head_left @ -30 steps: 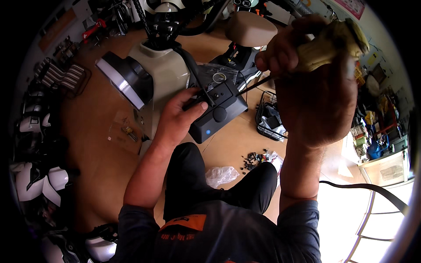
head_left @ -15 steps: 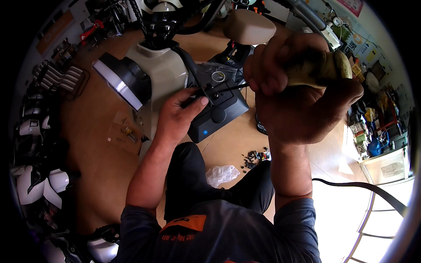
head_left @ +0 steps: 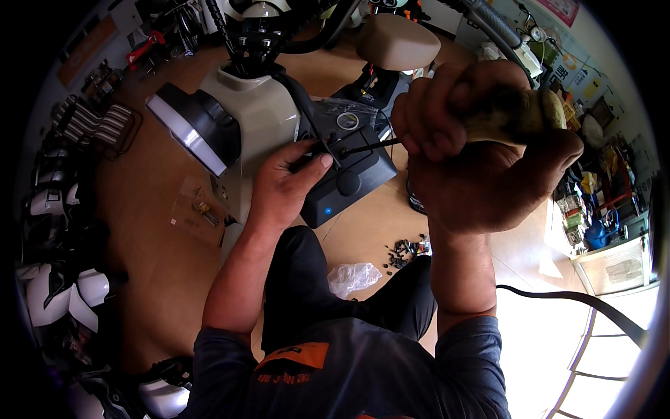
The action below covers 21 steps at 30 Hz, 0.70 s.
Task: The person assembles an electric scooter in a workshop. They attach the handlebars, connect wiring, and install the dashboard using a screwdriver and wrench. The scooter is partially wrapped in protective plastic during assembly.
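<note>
A screwdriver [head_left: 497, 124] with a stained yellowish handle is wrapped in the fingers of my right hand [head_left: 467, 185], raised close to the camera. Its dark shaft reaches left to the top of a black box-shaped part [head_left: 366, 178] with a round cap and a small blue mark. Where the tip lands, any screw is too small to make out. My left hand [head_left: 280, 183] grips the near left edge of that box, thumb on top beside a black bar [head_left: 315, 129]. The box sits against the beige body [head_left: 255, 105] of a scooter-like vehicle.
A headlight [head_left: 188, 129] juts out on the left, and a beige seat [head_left: 398, 43] stands beyond. On the floor lie a clear plastic bag [head_left: 354, 279], several small black parts [head_left: 405, 253] and a bag of hardware [head_left: 204, 211]. White fairings [head_left: 59, 297] line the left.
My right hand has shifted slightly to the right with the screwdriver, and more of its shaft shows. My left hand and the black box have hardly moved.
</note>
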### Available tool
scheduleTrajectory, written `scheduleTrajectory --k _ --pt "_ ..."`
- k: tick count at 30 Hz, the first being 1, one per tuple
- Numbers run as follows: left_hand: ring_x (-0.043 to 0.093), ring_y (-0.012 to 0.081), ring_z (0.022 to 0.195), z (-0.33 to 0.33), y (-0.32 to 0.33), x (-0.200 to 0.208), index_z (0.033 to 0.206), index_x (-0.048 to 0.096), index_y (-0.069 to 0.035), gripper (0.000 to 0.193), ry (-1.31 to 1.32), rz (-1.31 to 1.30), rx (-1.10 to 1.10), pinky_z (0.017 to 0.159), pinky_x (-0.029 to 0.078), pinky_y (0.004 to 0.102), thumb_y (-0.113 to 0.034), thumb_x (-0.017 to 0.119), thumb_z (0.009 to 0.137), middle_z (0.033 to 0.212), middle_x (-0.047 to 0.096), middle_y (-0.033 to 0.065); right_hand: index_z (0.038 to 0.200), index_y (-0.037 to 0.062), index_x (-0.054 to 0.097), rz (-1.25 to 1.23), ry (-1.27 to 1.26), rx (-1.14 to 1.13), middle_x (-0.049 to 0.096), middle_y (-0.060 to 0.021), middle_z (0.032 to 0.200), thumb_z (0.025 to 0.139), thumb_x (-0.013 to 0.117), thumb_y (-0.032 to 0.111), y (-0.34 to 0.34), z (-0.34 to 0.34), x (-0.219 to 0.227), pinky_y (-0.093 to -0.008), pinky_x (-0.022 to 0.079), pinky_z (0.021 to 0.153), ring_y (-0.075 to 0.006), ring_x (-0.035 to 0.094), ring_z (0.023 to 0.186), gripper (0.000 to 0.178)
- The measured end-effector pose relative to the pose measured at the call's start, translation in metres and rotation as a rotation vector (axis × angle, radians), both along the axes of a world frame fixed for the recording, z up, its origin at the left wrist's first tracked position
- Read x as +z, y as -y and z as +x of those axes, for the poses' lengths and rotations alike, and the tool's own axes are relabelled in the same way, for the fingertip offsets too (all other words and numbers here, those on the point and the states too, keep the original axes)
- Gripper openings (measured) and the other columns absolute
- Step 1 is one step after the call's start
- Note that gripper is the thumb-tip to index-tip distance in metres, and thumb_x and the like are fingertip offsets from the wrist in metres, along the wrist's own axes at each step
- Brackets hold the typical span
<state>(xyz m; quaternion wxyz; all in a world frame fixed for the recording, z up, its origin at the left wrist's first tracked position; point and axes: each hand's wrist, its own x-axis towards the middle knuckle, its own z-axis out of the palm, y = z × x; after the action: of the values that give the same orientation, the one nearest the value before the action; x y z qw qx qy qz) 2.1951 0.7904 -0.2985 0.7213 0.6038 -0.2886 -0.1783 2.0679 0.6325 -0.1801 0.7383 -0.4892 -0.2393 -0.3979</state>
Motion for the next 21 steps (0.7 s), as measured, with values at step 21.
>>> scheduleTrajectory --k 21 --pt "0.062 0.0029 0.091 -0.0003 -0.0003 -0.0007 0.114 0.075 -0.003 0.017 0.000 -0.001 0.007 0.084 0.050 0.0213 -0.012 0.074 0.099 0.099 0.071 -0.0050 0.108 0.0049 0.054 0.035 0.065 0.129 0.046 -0.0027 0.071 0.093 0.044 0.087 -0.0027 0.0016 -0.0038 -0.0324 0.035 0.060 -0.0141 0.043 0.064 0.084"
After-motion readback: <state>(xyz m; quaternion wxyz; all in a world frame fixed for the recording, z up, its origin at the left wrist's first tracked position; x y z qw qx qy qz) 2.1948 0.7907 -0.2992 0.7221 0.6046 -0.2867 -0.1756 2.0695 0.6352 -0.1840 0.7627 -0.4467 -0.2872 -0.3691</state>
